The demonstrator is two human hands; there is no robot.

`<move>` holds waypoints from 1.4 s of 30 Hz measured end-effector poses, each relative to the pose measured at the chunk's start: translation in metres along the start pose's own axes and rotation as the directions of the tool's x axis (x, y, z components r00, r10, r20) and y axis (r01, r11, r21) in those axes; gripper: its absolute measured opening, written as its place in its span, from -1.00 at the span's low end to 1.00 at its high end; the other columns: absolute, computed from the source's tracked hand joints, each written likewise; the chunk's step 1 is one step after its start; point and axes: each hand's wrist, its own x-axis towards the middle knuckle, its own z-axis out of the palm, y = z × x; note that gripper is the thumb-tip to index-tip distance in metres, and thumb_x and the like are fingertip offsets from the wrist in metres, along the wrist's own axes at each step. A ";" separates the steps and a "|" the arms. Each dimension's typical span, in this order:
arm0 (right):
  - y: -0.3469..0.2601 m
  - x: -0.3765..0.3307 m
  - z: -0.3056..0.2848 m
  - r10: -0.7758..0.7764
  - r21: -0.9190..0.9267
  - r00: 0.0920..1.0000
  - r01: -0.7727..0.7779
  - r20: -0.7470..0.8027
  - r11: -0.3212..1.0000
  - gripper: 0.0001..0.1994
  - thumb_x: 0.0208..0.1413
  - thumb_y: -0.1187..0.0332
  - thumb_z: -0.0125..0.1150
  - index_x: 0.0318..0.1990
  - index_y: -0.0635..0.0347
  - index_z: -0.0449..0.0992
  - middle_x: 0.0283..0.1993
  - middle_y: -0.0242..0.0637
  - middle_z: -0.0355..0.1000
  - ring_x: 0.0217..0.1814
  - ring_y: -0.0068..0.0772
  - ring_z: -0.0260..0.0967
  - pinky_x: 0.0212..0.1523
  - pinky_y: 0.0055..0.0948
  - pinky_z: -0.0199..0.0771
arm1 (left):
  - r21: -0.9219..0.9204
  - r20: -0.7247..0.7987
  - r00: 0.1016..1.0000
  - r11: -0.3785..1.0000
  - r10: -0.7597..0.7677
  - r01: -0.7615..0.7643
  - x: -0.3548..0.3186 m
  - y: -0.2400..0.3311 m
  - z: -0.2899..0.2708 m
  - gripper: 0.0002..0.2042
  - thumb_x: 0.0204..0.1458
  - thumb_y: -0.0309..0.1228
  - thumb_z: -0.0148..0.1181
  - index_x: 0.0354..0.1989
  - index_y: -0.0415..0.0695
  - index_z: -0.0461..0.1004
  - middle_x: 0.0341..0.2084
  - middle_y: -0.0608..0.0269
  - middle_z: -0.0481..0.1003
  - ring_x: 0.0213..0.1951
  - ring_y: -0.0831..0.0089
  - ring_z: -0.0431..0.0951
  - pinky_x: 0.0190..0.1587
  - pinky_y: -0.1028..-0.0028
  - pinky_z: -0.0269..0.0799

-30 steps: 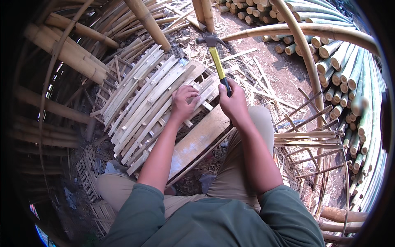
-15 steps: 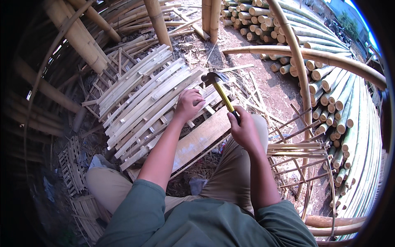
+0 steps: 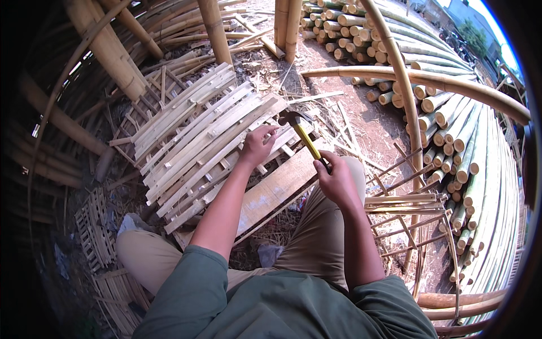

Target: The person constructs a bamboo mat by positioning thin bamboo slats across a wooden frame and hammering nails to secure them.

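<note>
My right hand [image 3: 337, 176] is wrapped round the black grip of a claw hammer [image 3: 305, 138] with a yellow handle and a dark head. The head is over the right part of a slatted wooden panel [image 3: 195, 148], close to my left hand. Just left of the hammer, my left hand [image 3: 258, 146] is over the slats with its fingers bent and their tips together. Anything in that pinch is too small to make out. The panel is made of pale strips lying side by side across cross pieces. A wide wooden plank [image 3: 276, 191] lies along its near side, in front of my legs.
Cut bamboo poles [image 3: 451, 121] are stacked at the right. A bent bamboo rail [image 3: 406, 73] crosses in front of them. A stick frame [image 3: 403, 212] stands beside my right knee. Bamboo posts [image 3: 214, 31] rise at the far side, and smaller slatted panels [image 3: 96, 231] lie at the left.
The hammer head has dropped slightly toward the panel. My left hand's fingertips have turned up a little toward the hammer. The whole view has shifted slightly.
</note>
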 end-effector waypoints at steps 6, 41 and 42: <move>0.006 -0.001 -0.002 -0.016 0.004 1.000 0.016 0.000 1.000 -0.67 0.17 0.31 0.16 0.02 0.32 0.49 -0.16 0.18 0.51 -0.07 0.08 0.50 -0.02 -0.20 0.43 | -0.004 0.039 0.993 0.994 -0.111 0.111 0.000 0.000 -0.002 -0.86 0.00 -0.45 0.30 -0.27 -0.20 0.59 -0.36 0.13 0.60 -0.32 0.36 0.61 -0.27 0.43 0.50; 0.006 -0.001 -0.001 -0.014 -0.329 0.996 0.042 0.089 0.943 -0.69 0.26 0.25 0.03 -0.33 0.39 0.48 -0.44 0.16 0.45 -0.34 0.21 0.42 -0.24 0.05 0.37 | 0.009 0.035 0.996 0.996 0.085 -0.085 0.004 -0.010 0.006 -0.86 -0.10 -0.47 0.39 -0.37 -0.24 0.62 -0.26 0.03 0.60 -0.05 0.20 0.58 0.06 0.36 0.46; 0.006 -0.001 -0.001 -0.030 -0.356 0.996 0.057 0.082 0.933 -0.68 0.26 0.24 0.02 -0.33 0.39 0.47 -0.45 0.16 0.45 -0.34 0.21 0.43 -0.24 0.06 0.38 | -0.005 0.044 0.995 0.996 0.086 -0.086 0.004 -0.011 0.006 -0.86 -0.10 -0.47 0.38 -0.36 -0.23 0.62 -0.27 0.03 0.60 -0.05 0.20 0.58 0.06 0.35 0.46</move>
